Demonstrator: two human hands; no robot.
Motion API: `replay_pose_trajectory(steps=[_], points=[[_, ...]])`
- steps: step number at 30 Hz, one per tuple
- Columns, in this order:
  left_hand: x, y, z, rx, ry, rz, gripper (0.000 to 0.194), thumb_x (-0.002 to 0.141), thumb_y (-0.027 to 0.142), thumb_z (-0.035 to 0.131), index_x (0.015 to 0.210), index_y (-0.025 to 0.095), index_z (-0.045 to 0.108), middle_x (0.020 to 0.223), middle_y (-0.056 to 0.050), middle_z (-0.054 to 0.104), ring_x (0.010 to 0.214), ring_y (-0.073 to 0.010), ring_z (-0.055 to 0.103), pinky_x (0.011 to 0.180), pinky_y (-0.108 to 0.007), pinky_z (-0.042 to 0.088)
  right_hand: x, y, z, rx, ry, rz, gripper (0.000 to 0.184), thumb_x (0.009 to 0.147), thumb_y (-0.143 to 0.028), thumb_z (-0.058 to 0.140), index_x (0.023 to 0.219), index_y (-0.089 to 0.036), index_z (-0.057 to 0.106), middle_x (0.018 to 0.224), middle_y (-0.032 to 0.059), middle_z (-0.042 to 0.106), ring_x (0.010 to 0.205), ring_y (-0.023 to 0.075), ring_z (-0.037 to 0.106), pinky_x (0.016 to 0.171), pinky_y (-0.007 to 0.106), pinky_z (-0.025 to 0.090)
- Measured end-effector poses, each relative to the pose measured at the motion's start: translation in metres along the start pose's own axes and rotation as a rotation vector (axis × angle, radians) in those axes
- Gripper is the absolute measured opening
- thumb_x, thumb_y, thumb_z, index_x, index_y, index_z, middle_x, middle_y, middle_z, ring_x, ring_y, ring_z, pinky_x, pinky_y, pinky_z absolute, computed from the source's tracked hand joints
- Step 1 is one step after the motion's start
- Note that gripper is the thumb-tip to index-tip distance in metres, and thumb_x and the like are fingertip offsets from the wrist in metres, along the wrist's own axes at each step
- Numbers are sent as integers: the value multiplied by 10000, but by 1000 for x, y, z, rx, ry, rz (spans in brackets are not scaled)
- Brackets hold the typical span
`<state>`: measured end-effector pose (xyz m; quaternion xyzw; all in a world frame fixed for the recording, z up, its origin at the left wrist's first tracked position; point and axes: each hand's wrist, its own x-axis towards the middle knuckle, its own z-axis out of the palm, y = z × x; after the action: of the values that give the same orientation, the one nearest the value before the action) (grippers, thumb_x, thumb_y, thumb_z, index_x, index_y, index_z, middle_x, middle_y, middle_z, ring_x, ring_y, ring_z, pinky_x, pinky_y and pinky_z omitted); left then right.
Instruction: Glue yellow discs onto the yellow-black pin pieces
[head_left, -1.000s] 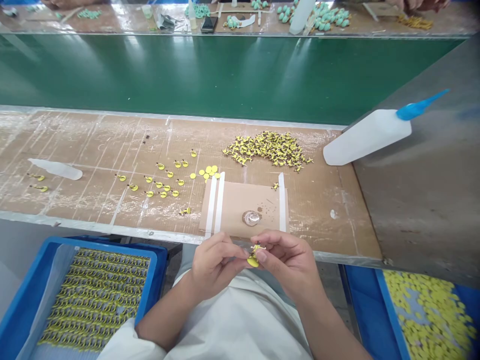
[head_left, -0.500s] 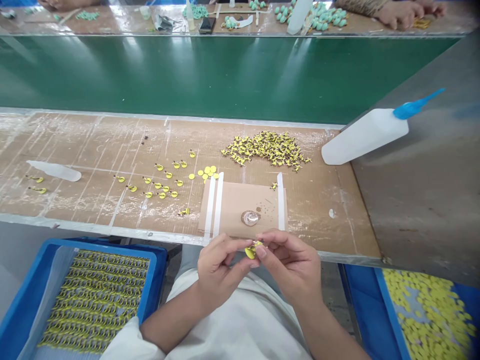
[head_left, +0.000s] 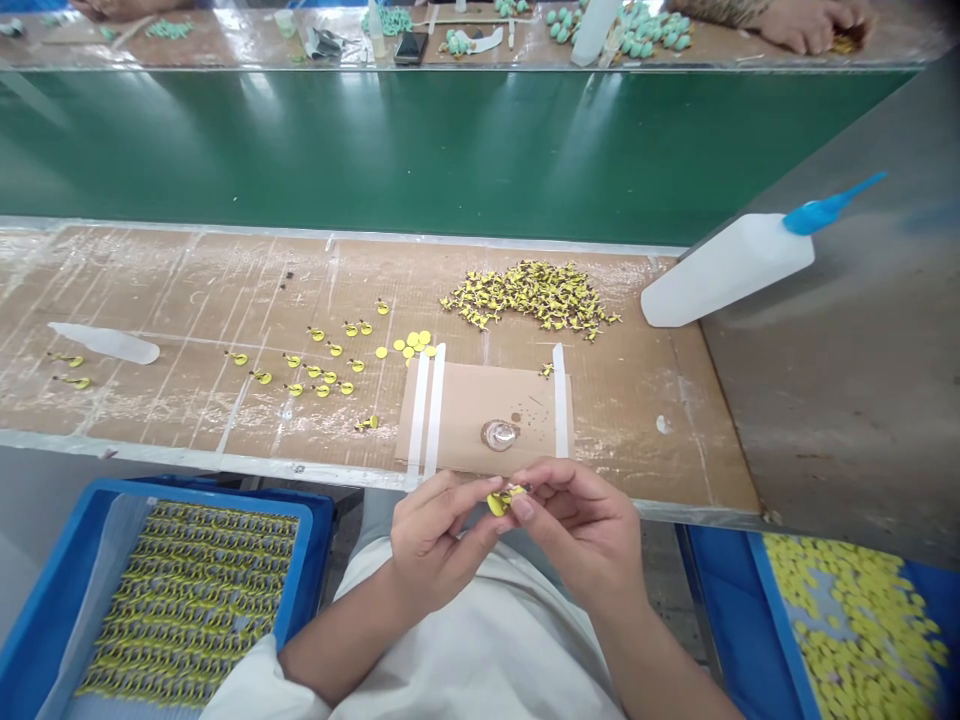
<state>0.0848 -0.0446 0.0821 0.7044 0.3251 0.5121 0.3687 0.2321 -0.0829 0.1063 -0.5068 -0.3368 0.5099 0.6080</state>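
Note:
Between the fingertips of my left hand [head_left: 442,535] is a round yellow disc [head_left: 496,503], pinched at its edge. A small yellow figurine [head_left: 516,494] with dark ends is gripped by the thumb and fingers of my right hand [head_left: 581,530], touching the disc. Just beyond my hands, a clear glue-like puddle [head_left: 499,434] sits on a taped cardboard sheet [head_left: 469,400]. One loose figurine [head_left: 546,370] lies near the sheet's right tape strip. Behind it is a heap of figurines [head_left: 532,295]. Several loose yellow discs [head_left: 414,341] rest at the sheet's upper left corner.
Figurines on discs [head_left: 322,390] stand scattered left of the sheet, near a white plastic piece [head_left: 105,342]. A white bottle [head_left: 727,270] with a blue nozzle leans against the metal wall. Blue trays [head_left: 307,580] flank my lap. A co-worker's hand [head_left: 806,25] works beyond the green belt [head_left: 337,150].
My hands stay nearly in place, with the disc and figurine shifting slightly between my fingertips. The whole view slides a little, and the co-worker's hands across the belt have moved closer together.

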Motion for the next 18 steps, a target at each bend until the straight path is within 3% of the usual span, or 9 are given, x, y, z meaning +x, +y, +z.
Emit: replay_pose_trajectory(steps=[7, 18], points=[[-1, -2, -3, 86, -34, 66, 378, 849, 160, 724, 1223, 189, 677, 619, 45, 491, 516, -97, 439, 475, -213, 400, 0, 0, -1, -53, -11, -53, 144, 796, -157, 795, 925, -214, 767, 822, 47, 762, 622, 154, 707, 587, 253, 611], [-3, 0, -7, 167, -99, 85, 321, 909, 175, 650, 1229, 175, 645, 749, -37, 685, 588, -120, 575, 540, -222, 479, -4, -1, 0, -64, -20, -125, 227, 816, -61, 748, 954, -241, 759, 901, 28, 766, 722, 147, 744, 674, 224, 644]])
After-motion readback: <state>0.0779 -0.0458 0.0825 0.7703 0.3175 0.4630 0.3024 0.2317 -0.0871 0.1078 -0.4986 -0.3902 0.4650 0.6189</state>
